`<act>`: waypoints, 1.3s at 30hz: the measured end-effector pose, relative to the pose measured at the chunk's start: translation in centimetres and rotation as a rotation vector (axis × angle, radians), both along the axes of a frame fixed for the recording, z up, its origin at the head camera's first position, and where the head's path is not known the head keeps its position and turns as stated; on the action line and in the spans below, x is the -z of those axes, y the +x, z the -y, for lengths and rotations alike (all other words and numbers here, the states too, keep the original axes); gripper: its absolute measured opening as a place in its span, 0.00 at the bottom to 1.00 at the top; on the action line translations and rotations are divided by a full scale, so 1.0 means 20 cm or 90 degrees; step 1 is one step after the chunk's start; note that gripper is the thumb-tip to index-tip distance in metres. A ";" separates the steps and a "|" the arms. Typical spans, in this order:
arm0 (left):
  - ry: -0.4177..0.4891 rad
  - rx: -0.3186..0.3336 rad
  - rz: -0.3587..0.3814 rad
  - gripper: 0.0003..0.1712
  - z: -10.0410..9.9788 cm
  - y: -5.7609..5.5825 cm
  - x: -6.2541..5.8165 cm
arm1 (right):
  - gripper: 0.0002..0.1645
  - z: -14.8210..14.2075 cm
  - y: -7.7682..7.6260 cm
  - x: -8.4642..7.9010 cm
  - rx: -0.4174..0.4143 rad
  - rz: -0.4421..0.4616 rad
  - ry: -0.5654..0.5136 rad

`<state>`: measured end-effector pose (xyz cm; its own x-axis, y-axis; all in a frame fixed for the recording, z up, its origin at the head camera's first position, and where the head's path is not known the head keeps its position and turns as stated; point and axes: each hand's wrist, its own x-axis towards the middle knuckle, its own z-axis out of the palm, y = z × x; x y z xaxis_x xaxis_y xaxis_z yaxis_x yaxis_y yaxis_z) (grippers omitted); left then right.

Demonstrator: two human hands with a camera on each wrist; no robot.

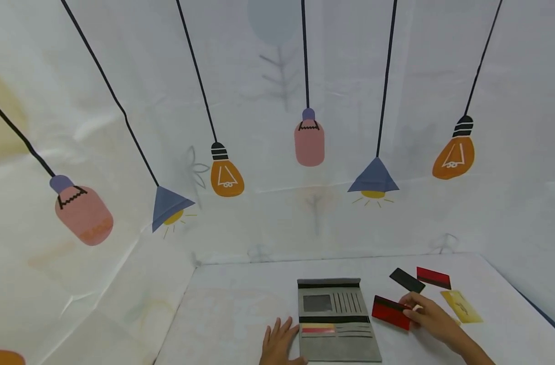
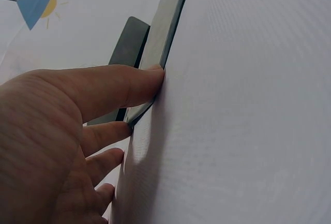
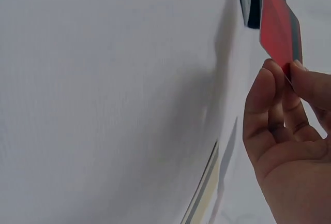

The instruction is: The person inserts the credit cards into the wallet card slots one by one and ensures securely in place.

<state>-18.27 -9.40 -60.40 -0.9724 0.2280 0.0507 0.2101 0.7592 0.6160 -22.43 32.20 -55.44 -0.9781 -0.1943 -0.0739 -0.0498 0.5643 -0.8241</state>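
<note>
Right hand (image 1: 432, 319), lower right: pinches red card (image 1: 389, 312) by its end | left hand (image 1: 278, 345), lower centre: fingers spread, touching wallet (image 1: 341, 350) | risk: end-only pinch may let card swivel

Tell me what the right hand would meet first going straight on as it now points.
Probably the open grey wallet, with the red card held by the right hand leading; height above the table is unclear, so they might pass over it.

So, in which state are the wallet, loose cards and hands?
Grey wallet: unfolded, open
Held red card: pinched at one end
Dark card: lying flat
Other red card: lying flat
Yellow card: lying flat
Left hand: touching the wallet
Right hand: pinching a red card
</note>
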 end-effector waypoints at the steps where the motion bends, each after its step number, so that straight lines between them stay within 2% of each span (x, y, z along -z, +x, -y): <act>1: 0.002 -0.001 0.002 0.42 0.00 0.00 0.00 | 0.21 0.02 0.00 0.00 0.007 0.003 0.002; 8: 0.003 -0.002 0.007 0.43 0.01 0.00 0.00 | 0.18 0.16 0.00 0.00 0.054 0.031 -0.003; 16: -0.004 -0.014 0.000 0.43 -0.02 -0.03 0.02 | 0.17 0.26 0.00 0.00 0.007 -0.002 -0.021; 23: -0.022 -0.018 -0.007 0.43 -0.02 -0.02 0.02 | 0.16 0.33 -0.01 0.00 -0.020 -0.032 0.007; 31: -0.025 -0.021 0.004 0.42 -0.02 -0.01 0.01 | 0.19 0.40 -0.02 -0.02 -0.054 -0.003 -0.037; 39: -0.031 -0.032 0.012 0.42 -0.02 -0.01 0.00 | 0.18 0.49 -0.02 -0.03 -0.058 0.006 -0.043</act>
<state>-18.50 -9.01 -60.43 -0.9835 0.1798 0.0218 0.1587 0.7975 0.5821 -22.84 22.32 -54.80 -0.9554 -0.2876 -0.0671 -0.0905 0.5015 -0.8604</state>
